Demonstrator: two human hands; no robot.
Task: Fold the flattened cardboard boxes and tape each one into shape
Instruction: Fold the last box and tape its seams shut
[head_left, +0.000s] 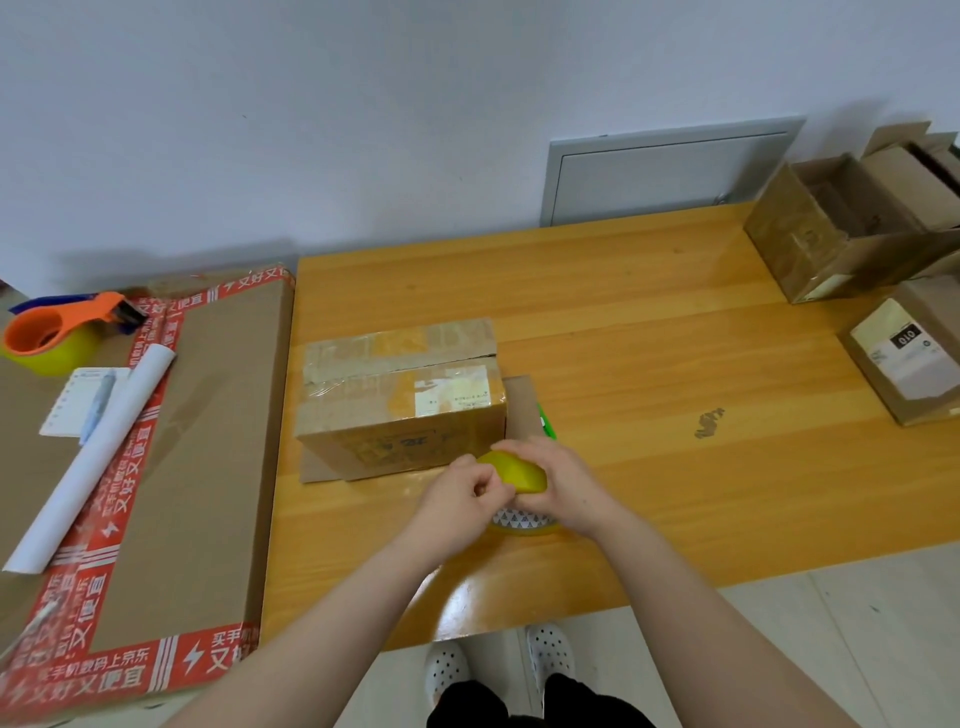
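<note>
Fingers (483, 480) of the left hand (457, 501) are curled tight, tips pinched together against the edge of a yellow roll of packing tape (517, 470), apparently picking for the free end (I can't see the end itself). The right hand (563, 488) wraps round the roll from the 3 o'clock side, fingers over its top.

The brown cardboard box with old glossy tape and a white label (400, 395) stands just beyond the hands, at about 11 o'clock from them, mid-table on the orange wooden table (649, 312) and resting on a flat brown cardboard sheet (519, 402). Its long axis runs 9 to 3 o'clock, and the top seam follows the same line, flaps down and facing up.

It looks empty, so probably light: stiff along the creases, springy in the panels, and slick where the old tape shines. I'd hold it by the short ends or press a palm on the flaps beside the seam. The tape film is thin and clingy; best pinched at its very end.
</note>
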